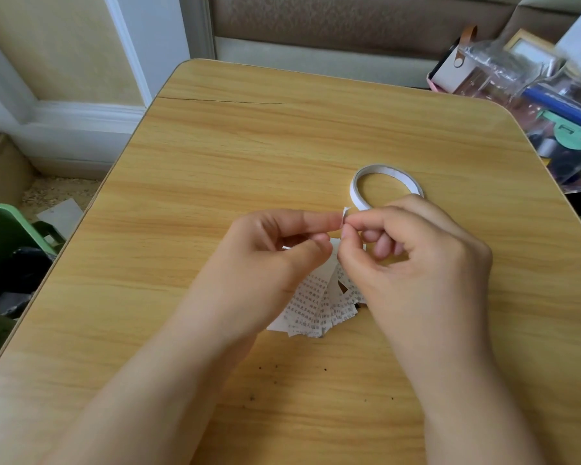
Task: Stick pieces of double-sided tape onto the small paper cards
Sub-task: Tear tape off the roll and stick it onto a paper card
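Wooden surface (215, 156): at frame centre both hands, left hand (275, 250) and right hand (413, 260), meet, pinching a tape piece (344, 216) above fanned paper cards (312, 303); tape roll (383, 182) just beyond.

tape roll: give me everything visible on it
The tape roll is a thin white ring, nearly used up, with a paper-like outer face. It lies flat on the wooden table, beyond the hands, with bare tabletop showing through its open middle. The right hand hides its near edge; whether they touch is unclear. The small white piece pinched between both hands sits just in front of it, seemingly detached.
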`<action>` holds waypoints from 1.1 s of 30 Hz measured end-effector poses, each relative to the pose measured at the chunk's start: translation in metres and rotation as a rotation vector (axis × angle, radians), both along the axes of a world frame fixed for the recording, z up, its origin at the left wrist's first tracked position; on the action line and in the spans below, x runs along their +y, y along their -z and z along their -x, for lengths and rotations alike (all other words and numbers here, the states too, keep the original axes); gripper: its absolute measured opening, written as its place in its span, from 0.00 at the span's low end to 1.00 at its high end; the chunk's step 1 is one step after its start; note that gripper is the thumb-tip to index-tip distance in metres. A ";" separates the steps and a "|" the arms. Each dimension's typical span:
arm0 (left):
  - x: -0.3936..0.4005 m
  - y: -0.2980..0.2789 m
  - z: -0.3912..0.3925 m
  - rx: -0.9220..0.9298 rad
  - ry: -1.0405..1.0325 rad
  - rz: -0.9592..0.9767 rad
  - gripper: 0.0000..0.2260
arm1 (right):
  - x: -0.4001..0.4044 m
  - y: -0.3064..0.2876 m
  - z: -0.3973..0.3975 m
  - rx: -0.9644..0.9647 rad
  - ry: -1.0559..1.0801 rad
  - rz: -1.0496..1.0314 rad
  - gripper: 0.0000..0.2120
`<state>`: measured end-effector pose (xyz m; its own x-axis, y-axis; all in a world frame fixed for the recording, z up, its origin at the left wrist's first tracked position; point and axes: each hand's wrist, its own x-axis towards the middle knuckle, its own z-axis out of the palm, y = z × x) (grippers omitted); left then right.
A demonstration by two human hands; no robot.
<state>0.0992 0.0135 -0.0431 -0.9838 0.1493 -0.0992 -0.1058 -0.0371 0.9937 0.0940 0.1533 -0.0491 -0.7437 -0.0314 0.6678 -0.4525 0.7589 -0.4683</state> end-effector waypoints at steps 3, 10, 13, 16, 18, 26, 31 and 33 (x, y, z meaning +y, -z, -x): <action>-0.001 0.000 0.000 -0.008 0.021 -0.042 0.09 | 0.001 0.000 0.000 -0.009 -0.011 0.020 0.03; -0.003 -0.001 0.001 -0.087 0.024 -0.189 0.12 | 0.005 -0.001 0.002 -0.024 -0.064 0.016 0.02; -0.003 -0.001 0.000 -0.079 0.035 -0.198 0.12 | 0.006 -0.001 0.001 -0.022 -0.065 0.018 0.01; -0.002 -0.001 0.000 -0.056 0.050 -0.189 0.10 | 0.005 -0.001 0.001 -0.014 -0.053 0.006 0.01; -0.002 -0.001 0.000 -0.044 0.058 -0.166 0.10 | 0.004 -0.001 0.001 -0.011 -0.049 0.005 0.01; -0.004 0.000 0.001 -0.036 0.071 -0.223 0.10 | 0.005 -0.003 0.000 -0.043 -0.090 0.057 0.02; -0.005 0.000 0.002 -0.063 0.044 -0.186 0.12 | 0.005 -0.004 0.001 -0.121 -0.141 0.161 0.03; -0.005 -0.002 0.002 -0.069 0.047 -0.186 0.11 | 0.006 -0.004 0.002 -0.154 -0.159 0.208 0.03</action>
